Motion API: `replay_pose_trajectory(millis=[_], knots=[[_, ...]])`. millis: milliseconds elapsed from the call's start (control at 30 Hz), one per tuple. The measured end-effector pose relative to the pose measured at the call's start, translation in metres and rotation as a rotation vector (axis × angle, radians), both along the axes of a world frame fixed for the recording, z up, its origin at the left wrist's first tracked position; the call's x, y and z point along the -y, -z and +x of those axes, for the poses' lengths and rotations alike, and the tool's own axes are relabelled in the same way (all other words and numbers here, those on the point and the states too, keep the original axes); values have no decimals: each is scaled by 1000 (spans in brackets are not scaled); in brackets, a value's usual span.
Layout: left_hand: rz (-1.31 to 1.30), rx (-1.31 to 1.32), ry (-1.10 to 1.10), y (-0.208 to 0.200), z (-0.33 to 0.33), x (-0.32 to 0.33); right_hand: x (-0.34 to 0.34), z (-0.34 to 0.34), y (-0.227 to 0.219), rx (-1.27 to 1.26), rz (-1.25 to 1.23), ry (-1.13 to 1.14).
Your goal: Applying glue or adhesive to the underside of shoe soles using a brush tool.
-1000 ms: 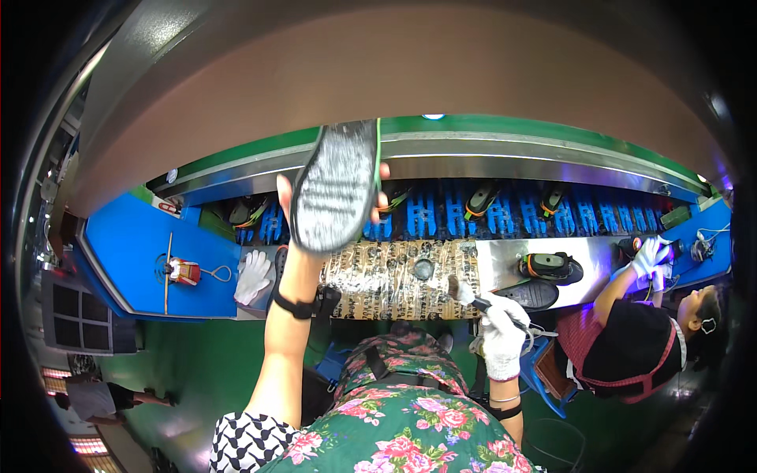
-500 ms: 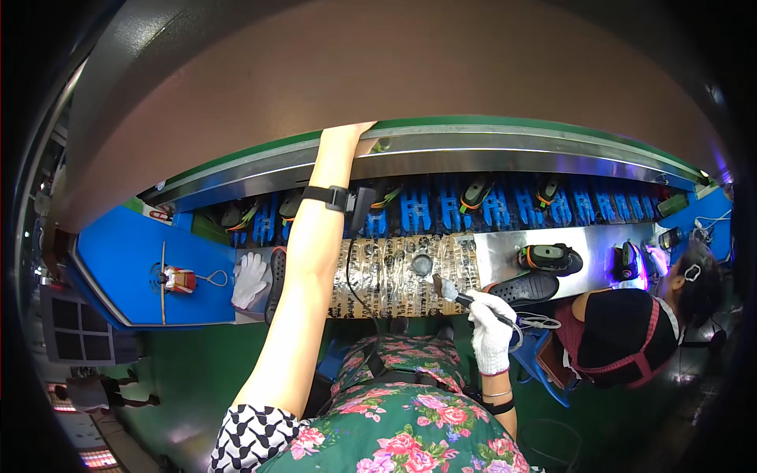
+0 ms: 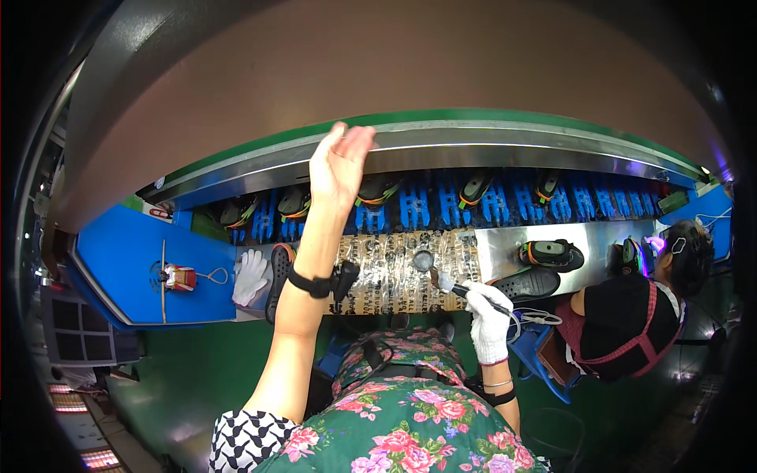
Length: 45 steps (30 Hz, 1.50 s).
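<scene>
My left hand (image 3: 341, 169) is bare and raised over the metal rail in front of the brown hood. Its fingers are stretched out, with nothing in the palm. My right hand (image 3: 487, 322), in a white knit glove, grips a brush (image 3: 457, 288) with a dark handle and a pale, clumped tip. That tip points at a small round dish (image 3: 423, 260) on the tape-covered cardboard (image 3: 382, 276). To the right of the cardboard lies a black clog (image 3: 527, 284). Behind my left wrist, a dark shoe (image 3: 378, 189) rests on the blue racks.
Several shoes ride a row of blue racks (image 3: 414, 206) under the rail. A dark clog (image 3: 278, 276) and a white glove (image 3: 251, 276) lie at left, beside a blue panel (image 3: 118, 260). Another black shoe (image 3: 550, 253) stands at right, near a seated co-worker (image 3: 623, 323).
My left hand has come back from under the hood edge toward me, fingers now showing. My right hand and the brush have shifted slightly up and left. The co-worker's head has moved.
</scene>
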<state>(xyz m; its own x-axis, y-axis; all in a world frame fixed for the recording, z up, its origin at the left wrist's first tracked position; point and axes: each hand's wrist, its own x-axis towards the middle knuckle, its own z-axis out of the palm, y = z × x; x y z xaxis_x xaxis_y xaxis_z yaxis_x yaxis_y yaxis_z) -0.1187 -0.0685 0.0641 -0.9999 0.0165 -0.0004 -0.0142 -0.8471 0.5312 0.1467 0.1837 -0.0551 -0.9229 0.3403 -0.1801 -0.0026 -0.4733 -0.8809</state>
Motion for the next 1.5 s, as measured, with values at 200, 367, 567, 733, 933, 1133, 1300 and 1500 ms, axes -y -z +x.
replay_pose_trajectory(millis=[200,367,567,733,933,1133,1300,1500], knots=[[-271,30,-29,2,-43,5,12,-2,-5,37,42,-3],[-611,-74,-317,-12,-21,28,-2,5,1,29,53,22],[-1530,-312,-947,-10,-68,156,3,7,1,70,56,28],[-1545,-308,-919,-1,-87,170,8,6,-1,80,74,31],[-1565,-304,-882,1,-99,178,13,7,4,58,81,40],[-1586,-292,-847,4,-107,185,18,4,2,79,80,42],[-1602,-272,-828,6,-109,195,22,2,3,80,58,9],[-1624,-246,-793,12,-109,202,25,0,3,86,95,9]])
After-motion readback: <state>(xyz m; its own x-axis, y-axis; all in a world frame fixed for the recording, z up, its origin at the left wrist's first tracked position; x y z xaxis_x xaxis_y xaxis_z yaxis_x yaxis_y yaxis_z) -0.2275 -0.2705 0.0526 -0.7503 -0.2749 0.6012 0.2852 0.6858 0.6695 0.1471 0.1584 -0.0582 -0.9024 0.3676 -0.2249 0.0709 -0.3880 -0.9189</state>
